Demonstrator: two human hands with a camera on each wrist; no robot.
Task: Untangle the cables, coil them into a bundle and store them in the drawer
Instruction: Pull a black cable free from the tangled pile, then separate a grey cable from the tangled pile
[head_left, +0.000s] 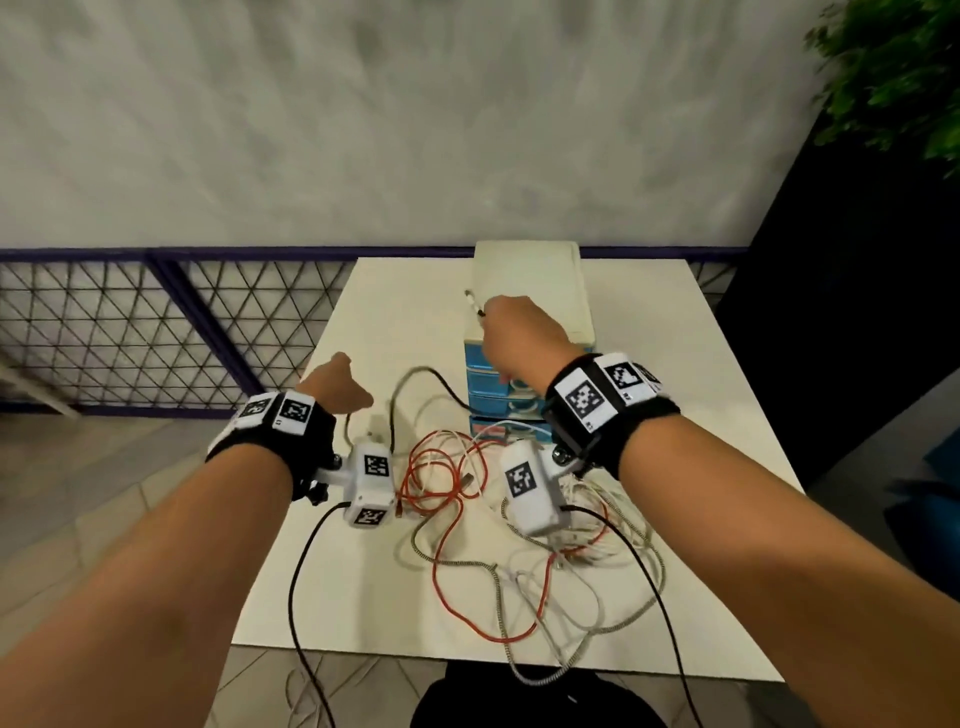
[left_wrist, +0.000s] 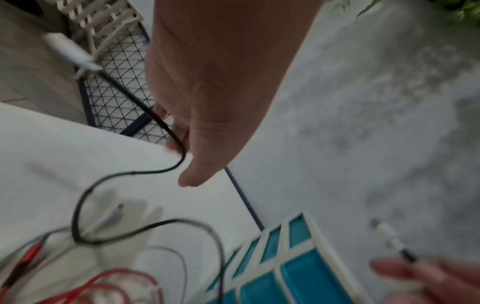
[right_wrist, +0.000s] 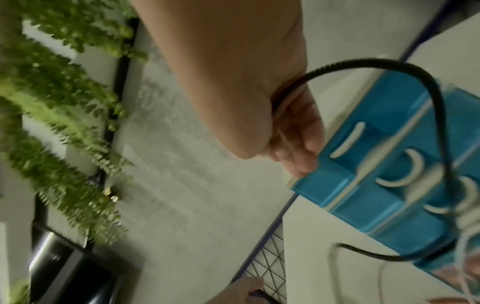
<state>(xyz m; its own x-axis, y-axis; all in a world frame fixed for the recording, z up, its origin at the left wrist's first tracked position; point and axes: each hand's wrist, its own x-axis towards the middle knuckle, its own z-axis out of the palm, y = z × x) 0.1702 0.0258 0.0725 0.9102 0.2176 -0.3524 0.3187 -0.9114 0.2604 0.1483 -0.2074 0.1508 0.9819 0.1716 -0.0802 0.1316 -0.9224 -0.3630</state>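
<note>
Nearest cam: two bare forearms, each w/ black wrist strap + white tagged box; thin black leads run back off them toward the wearer.
Left hand (head_left: 332, 387): raised over table's left edge, fingers curled round the black cable (left_wrist: 124, 174); thumb sticks out free. A white plug end (left_wrist: 70, 51) of that cable pokes out above the fist.
Black cable run: loops down from left fist to the tabletop, up past the drawer fronts, into the right fist – one line strung btwn both hands.
Table (head_left: 395, 312): white, flat, matte, rectangular.
Cable tangle (head_left: 498, 525): on table, near edge, btwn the forearms. Orange-red cable (head_left: 447, 561), thin white ones, one braided grey-white (head_left: 498, 597) drooping over the near edge. All knotted together, uncoiled.
Drawer unit (head_left: 524, 400): far-centre of table, cream frame + top, glossy see-through blue drawers w/ curved white handles. Drawers look closed; white strands lie against lowest front.
Right hand (head_left: 519, 332): held up in front of the unit, blocking its upper drawers; fist closed on black cable, white-and-black connector tip (head_left: 475, 304) jutting from it.
Around: grey mottled wall, dark-blue mesh railing (head_left: 130, 322) behind/left, leafy green plant (head_left: 893, 67) far right.
</note>
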